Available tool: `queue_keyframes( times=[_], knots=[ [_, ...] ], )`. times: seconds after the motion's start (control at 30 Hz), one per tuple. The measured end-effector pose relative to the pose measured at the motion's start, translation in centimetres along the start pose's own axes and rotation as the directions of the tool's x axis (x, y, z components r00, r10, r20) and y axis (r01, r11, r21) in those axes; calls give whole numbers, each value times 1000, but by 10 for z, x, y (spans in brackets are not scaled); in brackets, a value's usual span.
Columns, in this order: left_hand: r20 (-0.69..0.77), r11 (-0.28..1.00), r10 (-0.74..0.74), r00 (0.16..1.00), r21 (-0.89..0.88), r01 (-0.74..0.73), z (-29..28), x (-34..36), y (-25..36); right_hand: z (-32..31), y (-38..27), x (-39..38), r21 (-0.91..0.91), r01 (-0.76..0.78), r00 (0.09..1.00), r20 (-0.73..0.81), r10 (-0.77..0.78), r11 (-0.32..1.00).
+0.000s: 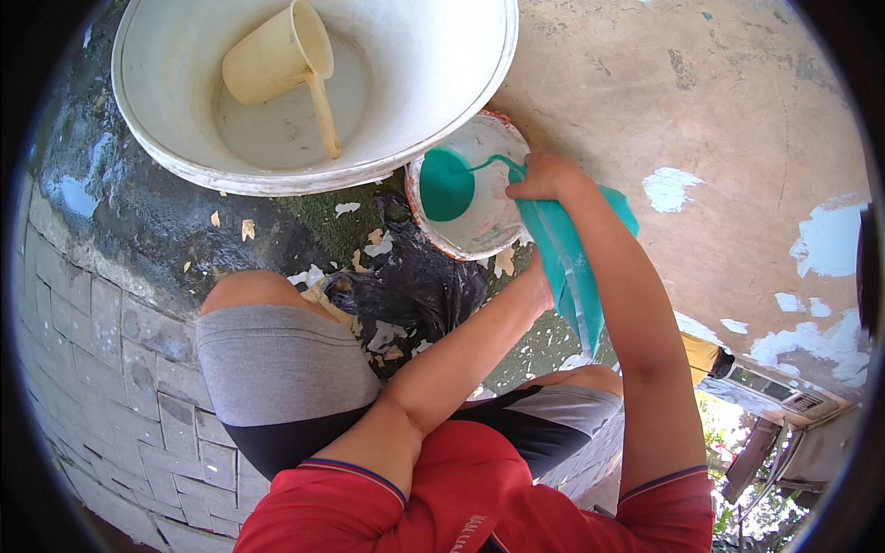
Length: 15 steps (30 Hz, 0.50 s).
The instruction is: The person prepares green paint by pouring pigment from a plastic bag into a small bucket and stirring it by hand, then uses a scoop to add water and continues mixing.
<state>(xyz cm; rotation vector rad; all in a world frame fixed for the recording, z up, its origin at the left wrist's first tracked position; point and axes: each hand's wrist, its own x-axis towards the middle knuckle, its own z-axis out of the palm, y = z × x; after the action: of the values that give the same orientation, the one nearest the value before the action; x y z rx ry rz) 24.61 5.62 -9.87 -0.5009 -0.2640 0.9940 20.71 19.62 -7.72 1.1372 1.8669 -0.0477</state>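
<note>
Green liquid that looks like paint (447, 189) runs in a thin stream from a clear plastic bag (570, 263) into a small white bucket (493, 226), where a pool of it lies on the left side. My right hand (546, 177) is closed around the bag's mouth, just over the bucket's right rim. Lower down, my left hand (537, 279) reaches against the bag's left side; its fingers are hidden behind the bag. The bucket's rim is crusted with orange and white smears.
A large white tub (175, 111) holding a cream dipper (277, 60) stands beyond the bucket. Crumpled black plastic (415, 286) and paint flakes lie before it. Grey paving (138, 369) spreads left. A brown wall (664, 92) with peeling white patches borders the right.
</note>
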Motion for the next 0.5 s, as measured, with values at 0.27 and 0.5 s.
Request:
queue_keyframes(
  times=[0.27, 0.5],
  knots=[
    [-25, 1000, 17, 1000, -21, -18, -1, -1, -3, 3, -5, -6, -54, 12, 1000, 8, -11, 998],
    [31, 999, 27, 999, 32, -28, -6, 1, -3, 1, -15, -6, -118, -11, 999, 46, 17, 993]
  ],
)
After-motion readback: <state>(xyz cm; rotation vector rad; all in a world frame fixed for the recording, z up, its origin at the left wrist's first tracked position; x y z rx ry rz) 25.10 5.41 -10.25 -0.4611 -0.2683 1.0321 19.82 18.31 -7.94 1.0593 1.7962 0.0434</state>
